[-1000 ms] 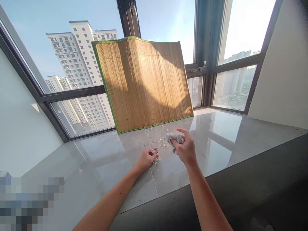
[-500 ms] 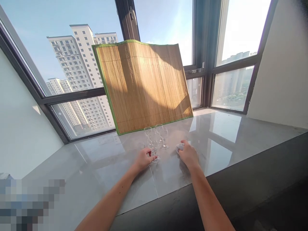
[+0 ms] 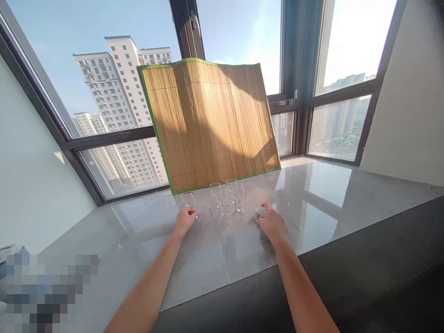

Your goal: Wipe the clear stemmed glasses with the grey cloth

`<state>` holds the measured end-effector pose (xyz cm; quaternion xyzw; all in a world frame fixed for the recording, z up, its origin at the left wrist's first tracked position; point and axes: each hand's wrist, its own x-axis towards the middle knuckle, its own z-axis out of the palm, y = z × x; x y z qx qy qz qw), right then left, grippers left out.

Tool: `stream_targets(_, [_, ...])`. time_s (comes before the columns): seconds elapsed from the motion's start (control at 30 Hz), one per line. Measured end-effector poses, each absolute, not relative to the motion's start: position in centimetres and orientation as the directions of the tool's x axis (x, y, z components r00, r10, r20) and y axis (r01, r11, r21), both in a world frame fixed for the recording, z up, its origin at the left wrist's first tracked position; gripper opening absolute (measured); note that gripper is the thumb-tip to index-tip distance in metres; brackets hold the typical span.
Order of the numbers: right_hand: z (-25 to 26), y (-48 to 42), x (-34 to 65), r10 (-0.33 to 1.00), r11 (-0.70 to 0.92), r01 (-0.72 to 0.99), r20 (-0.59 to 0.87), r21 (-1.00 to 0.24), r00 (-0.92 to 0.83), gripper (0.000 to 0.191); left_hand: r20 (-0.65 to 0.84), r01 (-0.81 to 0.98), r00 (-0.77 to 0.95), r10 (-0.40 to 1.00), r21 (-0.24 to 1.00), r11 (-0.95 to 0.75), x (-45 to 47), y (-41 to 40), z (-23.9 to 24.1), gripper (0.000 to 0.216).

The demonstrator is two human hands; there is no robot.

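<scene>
My left hand (image 3: 184, 219) is closed around the stem of a clear wine glass (image 3: 188, 201) that stands on the grey polished sill (image 3: 145, 240), left of the others. Three more wine glasses (image 3: 227, 196) stand in a tight group in front of a bamboo mat. My right hand (image 3: 273, 224) rests on the sill with its fingers closed over a small grey cloth (image 3: 259, 213), just right of the group of glasses.
A bamboo mat with a green edge (image 3: 211, 122) leans upright against the window frame behind the glasses. Dark window frames (image 3: 104, 137) run along the back. A white wall (image 3: 409, 106) closes the right side. The sill's dark front edge (image 3: 347, 273) runs below.
My left hand has carried one glass from beside the group to the left and stood it apart. My right hand came down with the cloth onto the sill and stayed there.
</scene>
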<state>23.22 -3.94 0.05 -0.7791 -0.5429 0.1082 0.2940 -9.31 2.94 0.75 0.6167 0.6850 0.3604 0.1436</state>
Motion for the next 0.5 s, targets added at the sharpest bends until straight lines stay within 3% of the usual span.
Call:
stream_targets(0.3, [0.0, -4.0, 23.3, 0.91, -0.223, 0.783, 0.165, -0.58, 0.381, 0.044, 0.246, 0.761, -0.297, 0.922, 0.644, 0.073, -11.3, 4.3, 0.2, 0.01])
stream_targets(0.43, [-0.1, -3.9, 23.4, 0.91, -0.217, 0.78, 0.168, -0.587, 0.379, 0.043, 0.223, 0.713, -0.423, 0.878, 0.681, 0.17, -11.5, 3.8, 1.0, 0.03])
stream_targets(0.5, [-0.1, -3.9, 23.4, 0.909, -0.217, 0.778, 0.168, -0.589, 0.381, 0.043, 0.216, 0.689, -0.47, 0.856, 0.696, 0.203, -11.1, 3.2, 1.6, 0.024])
